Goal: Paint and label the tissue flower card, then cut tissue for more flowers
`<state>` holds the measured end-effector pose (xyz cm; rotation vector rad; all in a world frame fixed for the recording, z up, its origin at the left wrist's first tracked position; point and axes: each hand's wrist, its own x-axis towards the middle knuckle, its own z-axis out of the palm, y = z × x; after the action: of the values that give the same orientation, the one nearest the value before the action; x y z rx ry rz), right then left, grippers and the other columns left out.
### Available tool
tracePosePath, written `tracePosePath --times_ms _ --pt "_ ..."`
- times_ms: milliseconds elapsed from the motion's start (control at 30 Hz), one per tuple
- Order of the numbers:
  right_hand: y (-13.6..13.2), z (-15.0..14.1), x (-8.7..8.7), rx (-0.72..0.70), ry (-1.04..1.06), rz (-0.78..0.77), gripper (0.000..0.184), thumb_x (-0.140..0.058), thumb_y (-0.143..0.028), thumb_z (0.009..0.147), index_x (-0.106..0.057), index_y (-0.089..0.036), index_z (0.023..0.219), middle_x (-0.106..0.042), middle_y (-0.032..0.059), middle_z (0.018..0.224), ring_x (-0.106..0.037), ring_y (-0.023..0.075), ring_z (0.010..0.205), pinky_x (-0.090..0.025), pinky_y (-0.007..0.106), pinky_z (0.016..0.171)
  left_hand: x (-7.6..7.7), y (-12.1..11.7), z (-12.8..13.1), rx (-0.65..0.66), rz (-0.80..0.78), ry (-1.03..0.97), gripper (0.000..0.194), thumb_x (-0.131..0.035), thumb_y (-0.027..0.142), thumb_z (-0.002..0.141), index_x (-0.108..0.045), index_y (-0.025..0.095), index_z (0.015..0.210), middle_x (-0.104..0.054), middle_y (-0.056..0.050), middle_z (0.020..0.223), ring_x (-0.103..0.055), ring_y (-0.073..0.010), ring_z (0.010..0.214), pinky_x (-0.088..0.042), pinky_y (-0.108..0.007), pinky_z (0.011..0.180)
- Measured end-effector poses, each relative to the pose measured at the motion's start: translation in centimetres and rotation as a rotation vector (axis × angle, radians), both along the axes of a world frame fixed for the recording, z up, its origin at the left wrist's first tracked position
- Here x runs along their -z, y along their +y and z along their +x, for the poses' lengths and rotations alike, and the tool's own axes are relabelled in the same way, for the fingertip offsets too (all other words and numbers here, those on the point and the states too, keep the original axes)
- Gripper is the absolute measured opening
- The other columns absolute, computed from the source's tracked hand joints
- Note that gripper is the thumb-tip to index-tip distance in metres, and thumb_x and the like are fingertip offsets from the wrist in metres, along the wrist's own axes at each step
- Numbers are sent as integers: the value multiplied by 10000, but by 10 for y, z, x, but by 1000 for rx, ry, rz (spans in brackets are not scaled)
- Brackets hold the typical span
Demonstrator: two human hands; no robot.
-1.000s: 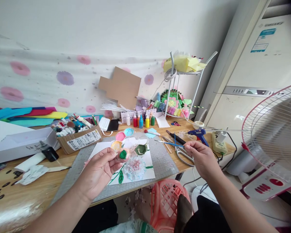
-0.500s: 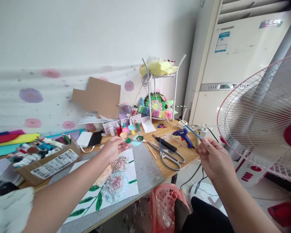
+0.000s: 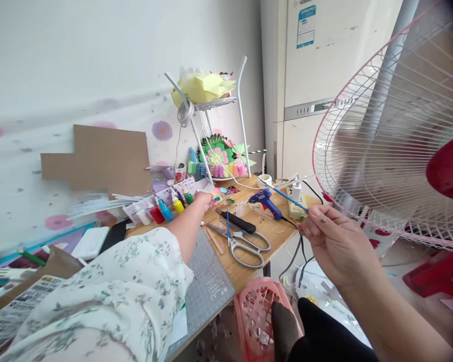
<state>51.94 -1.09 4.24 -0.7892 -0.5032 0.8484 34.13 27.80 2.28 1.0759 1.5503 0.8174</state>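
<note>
My right hand pinches a thin blue paintbrush, its far end pointing left over the table. My left hand reaches across the table to the right of a row of paint bottles. Its fingers look curled together, and what they hold is hidden. Small coloured paint cups lie close beside those fingers. Nearer to me are scissors, a black cutter and a blue glue gun. My left sleeve covers nearly all of the painted paper.
A white rack with paper flowers stands at the back. On the right is a pink-rimmed fan. A grey cutting mat lies at the front edge, with a pink basket below. A box of markers stands at left.
My left hand has moved from over the painting to beyond the scissors, right of the bottles. The paint cups have shifted right of the green bottle. The view has turned; my right hand still holds the paintbrush.
</note>
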Motion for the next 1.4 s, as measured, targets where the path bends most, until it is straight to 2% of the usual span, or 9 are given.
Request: tracePosePath --times_ms 200,367,533,633,767,1033,1200,1267,1400 --pt "-4 0 -2 -63 11 -6 313 -841 -371 578 -610 -173 653 -436 -72 460 -392 53 488 -406 218 609 -1 -4 4 14 34 121 355 -558 336 879 -536 158 1185 -572 -95 1182 -593 -213 996 -524 -421 833" --pt "-6 -10 -2 -64 27 -7 329 -849 -365 564 -606 -176 680 -458 -70 463 -392 57 488 -395 212 596 -36 -32 -29 77 144 187 364 -556 338 880 -529 161 1197 -563 -96 1198 -586 -219 1012 -518 -431 844" --pt "-7 -51 -10 -184 89 23 378 -855 -367 542 -550 -171 648 -451 -72 455 -388 57 478 -384 198 565 -67 -131 -73 325 297 127 259 -573 307 873 -591 134 1065 -629 -66 1034 -620 -171 874 -537 -366 765" --pt "-12 -92 -16 -292 98 24 394 -837 -388 568 -518 -175 656 -432 -79 437 -366 55 454 -369 194 539 -65 -212 -101 429 408 17 159 -637 226 811 -661 112 919 -685 -54 827 -625 -141 701 -512 -301 715" --pt "-28 -160 -12 -479 38 18 380 -774 -433 657 -490 -183 684 -410 -85 425 -343 59 443 -366 197 542 -50 -300 -129 341 544 -152 372 -578 361 836 -613 163 1149 -686 -89 1061 -636 -183 929 -489 -300 838" --pt "-64 -272 19 -819 -593 17 403 -572 -543 816 -541 -167 674 -490 -17 562 -431 117 551 -347 233 543 -26 -360 -190 65 518 -417 426 -473 472 869 -662 175 1110 -694 -98 961 -394 -49 378 -279 -217 367" --pt "-52 -286 28 -909 -699 -10 370 -526 -522 857 -615 -176 759 -575 8 593 -516 146 616 -400 253 643 -13 -371 -282 222 592 192 425 -607 405 805 -611 252 1201 -690 -70 1055 -633 -164 749 -496 -259 688" --pt "-43 -282 33 -838 -648 -55 337 -543 -514 852 -631 -189 847 -590 9 590 -518 142 616 -397 246 651 -9 -373 -338 -17 589 612 274 -605 321 800 -679 284 1061 -689 -41 1051 -627 -204 932 -474 -287 856" --pt "-30 -277 42 -786 -594 -159 344 -605 -531 797 -641 -191 838 -571 12 578 -489 136 582 -394 238 610 0 -372 -445 -353 430 918 355 -521 234 808 -609 192 1149 -587 -157 1195 -487 -345 1154 -326 -489 1017"
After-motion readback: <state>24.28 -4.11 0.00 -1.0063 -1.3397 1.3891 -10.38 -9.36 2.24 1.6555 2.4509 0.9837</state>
